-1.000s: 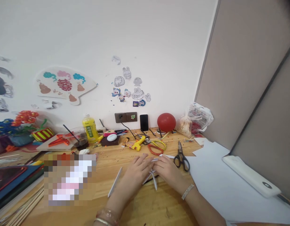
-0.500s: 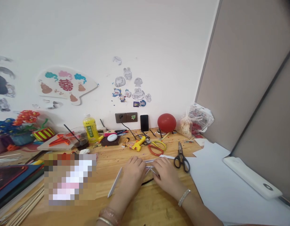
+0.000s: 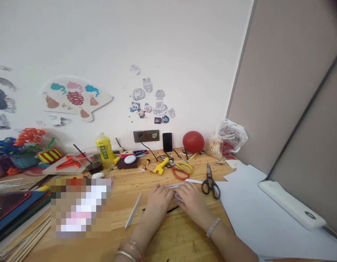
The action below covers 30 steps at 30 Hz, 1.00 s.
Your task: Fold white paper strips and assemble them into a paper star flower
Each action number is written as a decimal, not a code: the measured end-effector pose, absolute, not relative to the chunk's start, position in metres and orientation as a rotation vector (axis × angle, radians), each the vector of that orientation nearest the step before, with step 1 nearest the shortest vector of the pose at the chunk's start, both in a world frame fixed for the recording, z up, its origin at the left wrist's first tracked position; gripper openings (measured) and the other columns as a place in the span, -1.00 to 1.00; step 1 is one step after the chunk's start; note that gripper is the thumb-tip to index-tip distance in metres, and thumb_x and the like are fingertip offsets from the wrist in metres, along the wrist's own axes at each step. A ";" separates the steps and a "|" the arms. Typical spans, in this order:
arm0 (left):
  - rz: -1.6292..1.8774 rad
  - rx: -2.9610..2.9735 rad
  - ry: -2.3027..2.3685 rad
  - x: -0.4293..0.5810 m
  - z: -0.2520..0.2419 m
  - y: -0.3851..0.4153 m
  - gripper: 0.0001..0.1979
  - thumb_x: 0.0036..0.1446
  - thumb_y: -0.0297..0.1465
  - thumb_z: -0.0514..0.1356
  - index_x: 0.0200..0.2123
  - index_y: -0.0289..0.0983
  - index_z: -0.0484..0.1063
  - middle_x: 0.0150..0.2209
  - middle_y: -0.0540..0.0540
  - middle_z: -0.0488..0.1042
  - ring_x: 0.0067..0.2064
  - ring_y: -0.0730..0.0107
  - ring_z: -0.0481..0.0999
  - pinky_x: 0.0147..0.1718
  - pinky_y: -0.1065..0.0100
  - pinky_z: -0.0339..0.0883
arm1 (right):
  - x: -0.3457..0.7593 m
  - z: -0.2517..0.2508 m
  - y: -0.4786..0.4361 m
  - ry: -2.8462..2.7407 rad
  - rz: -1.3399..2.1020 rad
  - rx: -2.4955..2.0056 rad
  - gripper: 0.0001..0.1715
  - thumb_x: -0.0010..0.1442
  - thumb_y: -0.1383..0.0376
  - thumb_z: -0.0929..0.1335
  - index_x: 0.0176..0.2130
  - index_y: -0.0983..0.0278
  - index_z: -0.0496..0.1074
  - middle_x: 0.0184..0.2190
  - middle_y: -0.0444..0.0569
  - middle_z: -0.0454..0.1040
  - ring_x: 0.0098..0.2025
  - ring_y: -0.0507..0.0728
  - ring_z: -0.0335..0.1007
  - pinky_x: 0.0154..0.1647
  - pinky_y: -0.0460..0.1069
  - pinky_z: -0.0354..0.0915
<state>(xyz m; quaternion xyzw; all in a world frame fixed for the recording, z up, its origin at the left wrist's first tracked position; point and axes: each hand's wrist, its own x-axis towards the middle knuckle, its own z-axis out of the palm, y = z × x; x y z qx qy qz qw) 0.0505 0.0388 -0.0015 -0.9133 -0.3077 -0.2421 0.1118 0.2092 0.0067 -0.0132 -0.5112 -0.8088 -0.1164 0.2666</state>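
Note:
My left hand [image 3: 159, 199] and my right hand [image 3: 190, 198] lie side by side on the wooden table [image 3: 168, 236], palms down. Their fingers press on a small folded white paper piece [image 3: 176, 191] between them; only its edges show. A thin dark strip [image 3: 171, 210] pokes out from under my hands. A loose white paper strip [image 3: 133, 215] lies just left of my left hand. Black scissors [image 3: 210, 182] rest right of my right hand.
Large white sheets [image 3: 255, 214] and a white power bank [image 3: 291, 204] cover the right side. Behind are red-yellow scissors [image 3: 181, 170], a yellow glue gun [image 3: 160, 166], a red balloon [image 3: 193, 141], a phone [image 3: 167, 142], a yellow bottle [image 3: 104, 148]. Wooden sticks [image 3: 28, 242] and books lie left.
Both hands have slid slightly toward me and closed together over the paper piece; its pointed strips that stuck out below are now covered.

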 end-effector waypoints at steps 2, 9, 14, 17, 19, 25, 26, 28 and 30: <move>-0.722 -2.712 -0.904 0.049 0.000 0.038 -0.85 0.15 -0.53 0.02 -0.32 -0.27 0.37 -0.38 -0.05 0.44 -0.34 0.34 0.36 -0.21 0.24 0.13 | 0.210 -0.014 0.007 -2.177 -0.329 -1.366 -0.82 0.10 0.34 0.34 -0.22 0.27 0.37 -0.33 -0.04 0.46 -0.25 0.13 0.29 -0.20 0.04 0.21; -0.895 -2.822 -0.928 0.050 0.001 0.034 -0.83 0.18 -0.50 -0.01 -0.37 -0.27 0.37 -0.40 -0.04 0.47 -0.35 0.38 0.40 -0.27 0.30 0.15 | 0.208 -0.014 0.002 -2.062 -0.217 -1.351 -0.86 0.17 0.32 0.28 -0.24 0.26 0.40 -0.36 -0.07 0.51 -0.32 0.10 0.40 -0.32 -0.03 0.27; -0.908 -2.929 -0.962 0.054 0.000 0.032 -0.82 0.16 -0.52 0.00 -0.22 -0.26 0.36 -0.26 -0.07 0.49 -0.24 0.36 0.41 -0.24 0.34 0.21 | 0.214 -0.011 0.002 -2.100 -0.177 -1.369 -0.86 0.17 0.35 0.28 -0.26 0.28 0.41 -0.34 -0.05 0.52 -0.29 0.12 0.42 -0.30 -0.01 0.29; -0.775 -2.907 -0.949 0.054 0.000 0.032 -0.79 0.16 -0.51 0.02 -0.14 -0.25 0.32 -0.19 -0.08 0.46 -0.17 0.32 0.38 -0.18 0.29 0.19 | 0.219 -0.011 0.004 -2.116 -0.150 -1.370 -0.85 0.16 0.37 0.28 -0.24 0.27 0.42 -0.33 -0.05 0.52 -0.27 0.11 0.41 -0.26 -0.01 0.29; -0.732 -2.874 -0.949 0.052 0.003 0.032 -0.81 0.17 -0.49 0.02 -0.15 -0.25 0.32 -0.21 -0.08 0.45 -0.19 0.31 0.36 -0.19 0.28 0.17 | 0.220 -0.011 0.004 -2.112 -0.137 -1.368 -0.86 0.17 0.36 0.28 -0.24 0.27 0.41 -0.33 -0.06 0.52 -0.27 0.10 0.41 -0.26 -0.02 0.29; -0.669 -2.941 -0.808 0.045 0.019 0.029 -0.83 0.20 -0.35 0.00 -0.30 -0.24 0.36 -0.33 -0.02 0.44 -0.27 0.37 0.33 -0.21 0.31 0.13 | 0.224 -0.005 0.005 -2.296 -0.139 -1.265 -0.83 0.19 0.29 0.26 -0.39 0.28 0.39 -0.42 -0.07 0.47 -0.34 0.09 0.35 -0.30 -0.03 0.25; -0.660 -2.946 -0.796 0.045 0.020 0.029 -0.81 0.20 -0.32 -0.01 -0.31 -0.24 0.36 -0.34 -0.01 0.44 -0.28 0.37 0.33 -0.21 0.31 0.12 | 0.225 -0.004 0.005 -2.322 -0.133 -1.252 -0.80 0.20 0.27 0.25 -0.41 0.28 0.38 -0.43 -0.08 0.46 -0.35 0.08 0.34 -0.32 -0.03 0.24; -0.662 -2.946 -0.772 0.045 0.020 0.029 -0.78 0.20 -0.28 -0.01 -0.33 -0.24 0.36 -0.38 0.00 0.45 -0.29 0.37 0.33 -0.22 0.30 0.11 | 0.226 -0.002 0.005 -2.348 -0.108 -1.227 -0.76 0.21 0.26 0.24 -0.44 0.28 0.37 -0.45 -0.09 0.44 -0.36 0.07 0.31 -0.35 -0.05 0.23; -0.696 -2.939 -0.747 0.046 0.017 0.030 -0.77 0.21 -0.29 -0.02 -0.37 -0.25 0.36 -0.40 -0.01 0.44 -0.31 0.37 0.34 -0.22 0.31 0.10 | 0.226 0.001 0.004 -2.354 -0.066 -1.200 -0.76 0.21 0.25 0.23 -0.44 0.28 0.36 -0.44 -0.09 0.44 -0.36 0.07 0.30 -0.35 -0.06 0.21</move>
